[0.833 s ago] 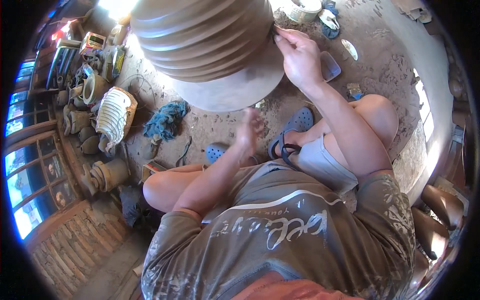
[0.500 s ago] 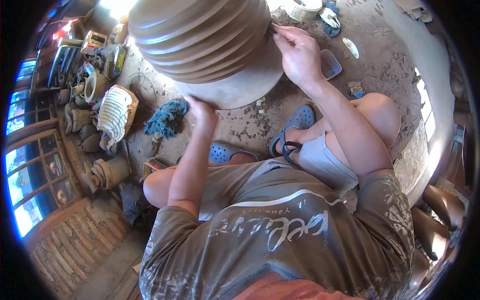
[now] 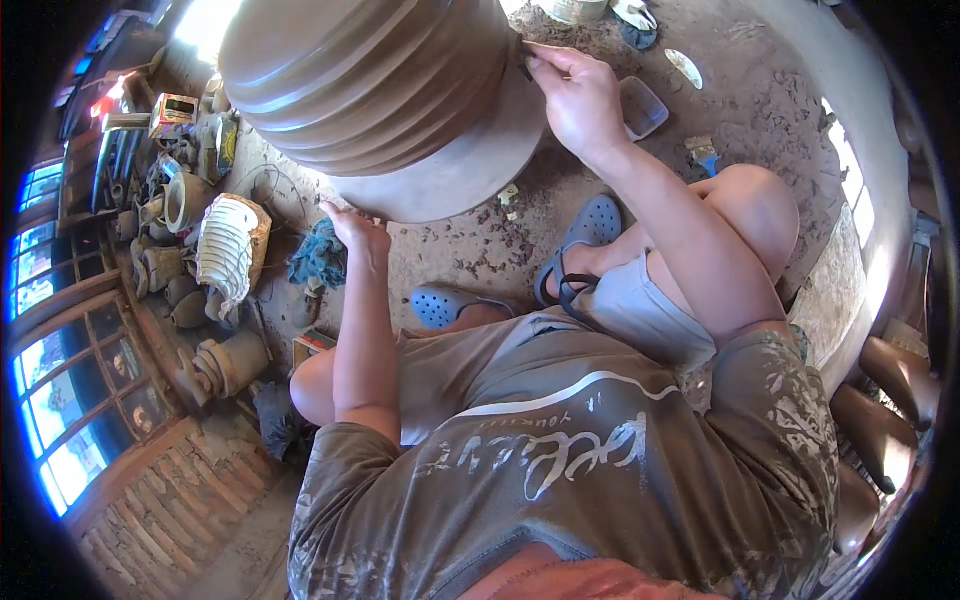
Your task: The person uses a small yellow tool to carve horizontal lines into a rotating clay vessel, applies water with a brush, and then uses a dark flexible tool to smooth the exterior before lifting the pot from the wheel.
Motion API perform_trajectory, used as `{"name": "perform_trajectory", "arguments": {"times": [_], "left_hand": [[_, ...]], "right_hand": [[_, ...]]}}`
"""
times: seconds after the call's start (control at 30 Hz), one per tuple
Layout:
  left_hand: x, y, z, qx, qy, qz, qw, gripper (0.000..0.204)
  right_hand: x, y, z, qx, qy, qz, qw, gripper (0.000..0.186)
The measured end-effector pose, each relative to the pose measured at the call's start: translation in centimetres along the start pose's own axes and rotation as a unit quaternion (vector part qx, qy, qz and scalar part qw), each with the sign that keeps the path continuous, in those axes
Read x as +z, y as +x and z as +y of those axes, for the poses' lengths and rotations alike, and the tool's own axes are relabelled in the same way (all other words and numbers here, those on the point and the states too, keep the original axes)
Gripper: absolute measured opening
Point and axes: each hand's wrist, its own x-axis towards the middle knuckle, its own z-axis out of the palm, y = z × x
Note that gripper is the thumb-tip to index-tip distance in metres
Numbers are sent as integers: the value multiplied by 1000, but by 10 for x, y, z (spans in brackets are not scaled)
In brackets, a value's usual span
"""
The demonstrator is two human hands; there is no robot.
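Observation:
A big brown clay pot (image 3: 375, 85) with wavy ridges round its side stands on a round pale wheel head (image 3: 450, 190) in front of me; its top runs out of the picture. My right hand (image 3: 582, 100) is at the pot's right side, thumb and fingers pinched together on a small dark piece against the clay, too small to name. At the wheel head's near left edge is my left hand (image 3: 358, 235), its fingers apart and nothing in them; it seems to touch the rim.
A teal rag (image 3: 318, 252) and a ribbed cream piece (image 3: 232, 248) lie to the left, beside several small pots (image 3: 185, 200). On the right are a clear plastic tub (image 3: 643, 108), a blue-handled brush (image 3: 704, 155) and clay scraps. My blue clogs (image 3: 590, 225) rest below the wheel.
The view has shifted, so the pot and both hands sit further left. My left hand's fingers have spread at the wheel's rim. The right hand keeps its pinch at the pot's side.

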Motion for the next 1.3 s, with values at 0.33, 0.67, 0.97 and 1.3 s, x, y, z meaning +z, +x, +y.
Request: {"name": "perform_trajectory", "arguments": {"times": [0.33, 0.67, 0.97, 1.3], "left_hand": [[38, -114, -90, -111, 94, -68, 987, 78], [25, -83, -116, -9, 105, -94, 990, 84], [16, -39, -54, 37, 30, -94, 994, 90], [31, -116, -142, -98, 154, -161, 970, 93]], "right_hand": [[10, -1, 6, 41, 71, -8, 997, 26], [22, -34, -16, 30, 83, -19, 996, 21], [15, -19, -4, 65, 114, -13, 991, 25], [9, -19, -11, 120, 127, -35, 984, 31]]}}
